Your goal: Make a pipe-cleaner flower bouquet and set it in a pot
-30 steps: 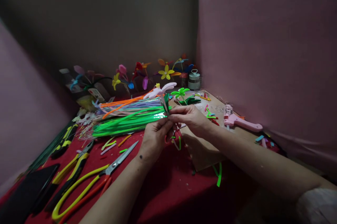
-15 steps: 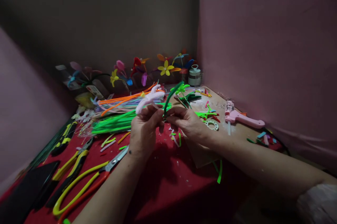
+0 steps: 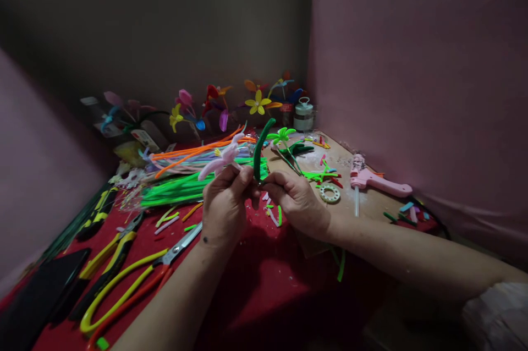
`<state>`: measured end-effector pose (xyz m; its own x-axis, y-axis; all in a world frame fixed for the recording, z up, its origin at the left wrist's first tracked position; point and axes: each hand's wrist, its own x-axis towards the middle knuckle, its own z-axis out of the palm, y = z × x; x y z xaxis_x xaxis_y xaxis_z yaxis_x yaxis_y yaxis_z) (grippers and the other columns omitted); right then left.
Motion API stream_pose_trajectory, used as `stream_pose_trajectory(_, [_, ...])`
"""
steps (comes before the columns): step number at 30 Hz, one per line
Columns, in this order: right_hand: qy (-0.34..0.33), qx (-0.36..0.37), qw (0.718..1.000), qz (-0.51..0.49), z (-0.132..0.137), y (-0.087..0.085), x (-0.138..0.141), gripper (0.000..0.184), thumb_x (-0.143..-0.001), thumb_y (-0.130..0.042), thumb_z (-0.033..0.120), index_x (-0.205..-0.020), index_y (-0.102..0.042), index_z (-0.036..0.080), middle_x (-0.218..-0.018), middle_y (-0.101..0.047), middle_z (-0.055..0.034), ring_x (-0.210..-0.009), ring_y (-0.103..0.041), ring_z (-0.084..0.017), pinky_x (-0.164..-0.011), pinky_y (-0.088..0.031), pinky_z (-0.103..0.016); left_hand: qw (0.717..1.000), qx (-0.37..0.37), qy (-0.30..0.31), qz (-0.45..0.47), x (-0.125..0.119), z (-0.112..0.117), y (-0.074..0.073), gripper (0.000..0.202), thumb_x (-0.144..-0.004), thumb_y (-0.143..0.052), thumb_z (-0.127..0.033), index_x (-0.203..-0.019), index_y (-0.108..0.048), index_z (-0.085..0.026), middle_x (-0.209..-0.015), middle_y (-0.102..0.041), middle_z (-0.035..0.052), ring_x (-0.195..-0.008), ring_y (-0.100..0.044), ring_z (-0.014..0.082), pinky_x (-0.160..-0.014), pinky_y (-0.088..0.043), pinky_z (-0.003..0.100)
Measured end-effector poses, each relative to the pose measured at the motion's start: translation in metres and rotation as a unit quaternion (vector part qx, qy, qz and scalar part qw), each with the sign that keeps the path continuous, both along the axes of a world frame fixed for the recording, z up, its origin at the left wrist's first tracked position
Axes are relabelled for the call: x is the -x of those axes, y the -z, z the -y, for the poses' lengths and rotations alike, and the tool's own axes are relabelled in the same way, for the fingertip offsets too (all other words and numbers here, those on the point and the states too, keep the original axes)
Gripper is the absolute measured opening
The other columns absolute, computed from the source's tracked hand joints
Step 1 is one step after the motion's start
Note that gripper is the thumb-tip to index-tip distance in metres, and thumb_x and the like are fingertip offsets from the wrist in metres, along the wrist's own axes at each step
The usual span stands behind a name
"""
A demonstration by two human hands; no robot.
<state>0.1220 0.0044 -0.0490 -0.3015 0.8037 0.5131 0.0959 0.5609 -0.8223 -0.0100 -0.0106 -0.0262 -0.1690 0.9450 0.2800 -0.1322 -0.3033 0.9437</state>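
Head view: red bench [image 3: 264,290], pink wall [image 3: 412,65] at right edge; left hand [image 3: 226,202] pinches fuzzy pale-pink flower [image 3: 225,158], right hand [image 3: 299,201] dark-green strip [image 3: 258,155].

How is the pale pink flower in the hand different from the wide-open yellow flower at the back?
Colour: the pale pink flower has a yellow bit in its middle, while the yellow flower has yellow petals.
Place: the left hand holds the pink flower, while the yellow flower is farther back, out of the hands.
Pose: the pink flower tips sideways, while the yellow flower faces us.
Both have long petals spreading from the middle.
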Motion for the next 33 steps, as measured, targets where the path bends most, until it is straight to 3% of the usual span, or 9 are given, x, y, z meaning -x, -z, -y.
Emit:
stream_pose_trajectory(5, [0.006, -0.075, 0.996, 0.047, 0.001, -0.001, -0.006, 0.016, -0.088, -0.047, 0.024, -0.079, -0.058, 0.017, -0.067, -0.055, -0.0003, -0.060, -0.048, -0.011, -0.062, -0.039, -0.026, 0.995, 0.024, 0.055, 0.074, -0.003, 0.002, -0.001, 0.017, -0.074, -0.066, -0.027, -0.067, -0.057, -0.015, -0.054, -0.057, -0.0011, -0.044, -0.051, 0.0093, -0.041, -0.041, 0.021])
stream_pose_trajectory(7, [0.011, -0.052, 0.998, 0.038, -0.002, 0.001, -0.006, 0.015, -0.088, -0.048, 0.025, -0.082, -0.059, 0.017, -0.066, -0.056, -0.0003, -0.058, -0.049, -0.011, -0.060, -0.040, -0.026, 0.994, 0.022, 0.055, 0.089, -0.005, 0.001, -0.002, 0.015, -0.073, -0.067, -0.023, -0.068, -0.056, -0.015, -0.056, -0.057, -0.0011, -0.046, -0.052, 0.0093, -0.042, -0.041, 0.020])
stream_pose_trajectory(11, [-0.028, 0.041, 0.993, -0.103, -0.008, 0.004, 0.000, 0.012, -0.082, -0.057, 0.026, -0.089, -0.061, 0.018, -0.072, -0.062, -0.0005, -0.064, -0.056, -0.012, -0.064, -0.046, -0.027, 0.996, 0.005, 0.022, 0.081, -0.007, 0.000, -0.005, 0.018, -0.071, -0.067, -0.024, -0.065, -0.053, -0.015, -0.054, -0.055, -0.0021, -0.045, -0.050, 0.0085, -0.043, -0.041, 0.020])
stream_pose_trajectory(15, [-0.045, 0.091, 0.980, -0.170, -0.004, 0.002, 0.002, 0.011, -0.076, -0.063, 0.026, -0.083, -0.065, 0.018, -0.076, -0.066, -0.0021, -0.069, -0.060, -0.013, -0.070, -0.050, -0.032, 0.999, 0.027, 0.018, 0.034, -0.007, 0.003, -0.008, 0.020, -0.074, -0.066, -0.029, -0.065, -0.053, -0.016, -0.051, -0.053, -0.0028, -0.042, -0.047, 0.0075, -0.041, -0.038, 0.020])
stream_pose_trajectory(23, [-0.048, 0.088, 0.987, -0.128, 0.003, -0.004, -0.009, 0.008, -0.076, -0.064, 0.024, -0.079, -0.066, 0.017, -0.064, -0.062, 0.0000, -0.058, -0.054, -0.011, -0.059, -0.045, -0.027, 0.980, 0.085, 0.115, 0.141, -0.003, 0.001, -0.008, 0.021, -0.063, -0.074, -0.025, -0.065, -0.057, -0.014, -0.050, -0.051, -0.0031, -0.040, -0.045, 0.0064, -0.035, -0.037, 0.017])
stream_pose_trajectory(28, [-0.056, 0.065, 0.991, -0.101, 0.001, -0.004, -0.014, 0.008, -0.077, -0.063, 0.024, -0.079, -0.066, 0.017, -0.062, -0.059, 0.0011, -0.057, -0.051, -0.010, -0.055, -0.042, -0.025, 0.958, 0.163, 0.119, 0.204, -0.002, -0.005, -0.006, 0.017, -0.061, -0.073, -0.015, -0.062, -0.056, -0.013, -0.048, -0.047, -0.0049, -0.039, -0.043, 0.0038, -0.033, -0.036, 0.013])
stream_pose_trajectory(33, [-0.084, 0.084, 0.986, -0.116, 0.000, -0.005, -0.014, 0.007, -0.077, -0.063, 0.023, -0.077, -0.065, 0.017, -0.058, -0.055, 0.0025, -0.054, -0.048, -0.008, -0.053, -0.040, -0.024, 0.948, 0.187, 0.122, 0.228, 0.000, -0.008, -0.001, 0.010, -0.065, -0.068, -0.009, -0.065, -0.058, -0.011, -0.049, -0.048, -0.0039, -0.038, -0.043, 0.0035, -0.033, -0.037, 0.012])
